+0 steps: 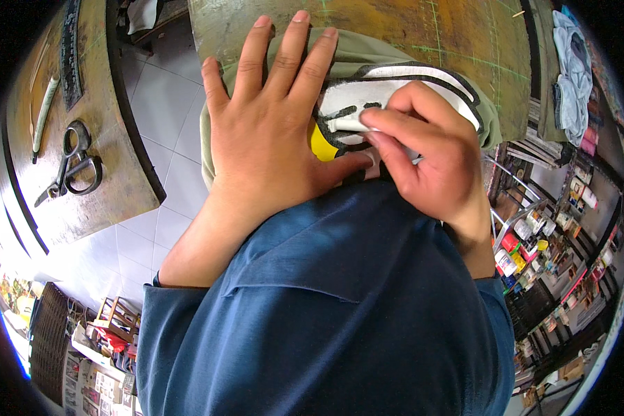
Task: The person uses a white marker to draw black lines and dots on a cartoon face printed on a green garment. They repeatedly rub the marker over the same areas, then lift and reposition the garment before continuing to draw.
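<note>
Olive-green fabric (378,50) lies over the edge of a worn wooden table, bearing a printed white, black and yellow design (412,73). My left hand (270,128) is spread flat on the fabric, its thumb beside the yellow patch and pointing toward my other hand. Over the design, the thumb and fingers of my right hand (430,142) pinch a short white stick-like piece (348,125). Its far end meets the print near some black strokes. From this view I cannot tell what the piece is made of.
On a wooden board to the left lie black-handled scissors (76,163), a pale pen-like tool (45,118) and a dark ruler (71,52). Light blue cloth (570,80) hangs at the far right. Below it, shelves hold several bottles and jars (516,253).
</note>
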Tool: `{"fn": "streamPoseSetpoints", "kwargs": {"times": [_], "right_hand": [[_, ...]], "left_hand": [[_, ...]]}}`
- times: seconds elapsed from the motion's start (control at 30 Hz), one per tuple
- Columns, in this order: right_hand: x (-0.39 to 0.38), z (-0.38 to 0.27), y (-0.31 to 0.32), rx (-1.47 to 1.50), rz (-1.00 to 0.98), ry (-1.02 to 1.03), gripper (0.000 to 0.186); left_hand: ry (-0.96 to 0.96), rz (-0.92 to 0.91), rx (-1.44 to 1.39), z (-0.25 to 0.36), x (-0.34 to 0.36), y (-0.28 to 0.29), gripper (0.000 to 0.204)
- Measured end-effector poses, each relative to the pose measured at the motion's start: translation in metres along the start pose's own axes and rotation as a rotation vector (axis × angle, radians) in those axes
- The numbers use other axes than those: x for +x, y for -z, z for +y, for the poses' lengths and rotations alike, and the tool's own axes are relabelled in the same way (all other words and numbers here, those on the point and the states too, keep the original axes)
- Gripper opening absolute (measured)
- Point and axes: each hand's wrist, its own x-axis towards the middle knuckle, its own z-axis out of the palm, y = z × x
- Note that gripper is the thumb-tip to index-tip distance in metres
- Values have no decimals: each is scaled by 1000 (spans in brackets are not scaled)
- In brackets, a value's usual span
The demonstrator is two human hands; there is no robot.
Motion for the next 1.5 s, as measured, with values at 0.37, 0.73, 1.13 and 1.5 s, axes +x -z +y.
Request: {"fn": "streamPoseSetpoints", "kwargs": {"times": [0.37,0.73,1.13,1.5], "right_hand": [[1,-1,0,33,-18,30,22],[5,4,3,40,-20,107,20],[6,4,4,-8,-43,108,22],[5,6,5,5,62,67,17]], "left_hand": [[-267,338,329,-48,2,-57,109],[-10,7,28,0,-1,-2,109],[-6,5,14,0,-1,-2,110],[-12,-12,21,-1,0,1,111]]}}
